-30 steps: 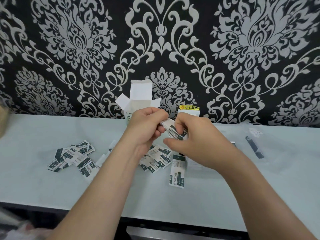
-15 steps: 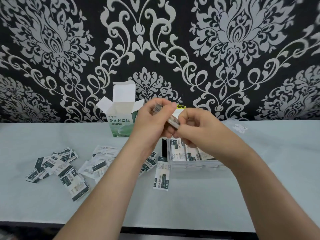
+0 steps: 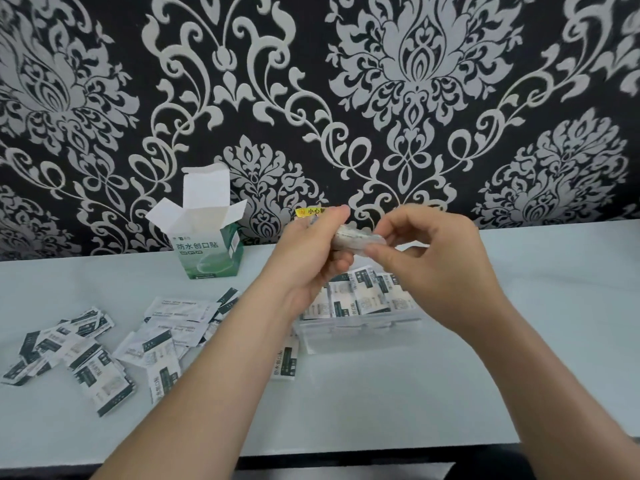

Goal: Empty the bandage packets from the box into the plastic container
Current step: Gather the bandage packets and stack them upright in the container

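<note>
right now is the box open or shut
Open: the box stands upright with its top flaps spread; its inside is hidden.

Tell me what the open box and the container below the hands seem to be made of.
Box: likely thin cardboard, matte; its white flaps are folded up along creases. Container: probably clear plastic, glossy; packets show through its wall.
</note>
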`<action>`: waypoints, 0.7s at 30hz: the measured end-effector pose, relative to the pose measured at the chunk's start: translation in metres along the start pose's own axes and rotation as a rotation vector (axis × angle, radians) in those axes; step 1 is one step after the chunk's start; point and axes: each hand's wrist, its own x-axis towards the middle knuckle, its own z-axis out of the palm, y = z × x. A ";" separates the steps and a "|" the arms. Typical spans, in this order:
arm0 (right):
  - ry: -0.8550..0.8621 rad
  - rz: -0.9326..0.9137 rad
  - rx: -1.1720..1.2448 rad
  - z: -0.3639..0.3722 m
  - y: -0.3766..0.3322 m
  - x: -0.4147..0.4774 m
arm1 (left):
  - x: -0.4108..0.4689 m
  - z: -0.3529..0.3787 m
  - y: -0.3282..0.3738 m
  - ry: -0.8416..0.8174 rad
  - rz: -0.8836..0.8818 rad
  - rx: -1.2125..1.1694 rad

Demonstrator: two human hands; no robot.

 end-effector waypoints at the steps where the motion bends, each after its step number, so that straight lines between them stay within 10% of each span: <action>1: 0.019 -0.004 -0.018 -0.002 0.004 -0.002 | 0.001 0.001 -0.001 -0.013 -0.012 0.037; 9: -0.160 -0.054 -0.579 -0.038 0.027 0.004 | 0.011 0.000 -0.017 0.010 0.380 1.223; 21: -0.763 -0.119 -1.025 -0.014 0.024 0.032 | 0.017 0.006 -0.029 -0.246 0.348 1.464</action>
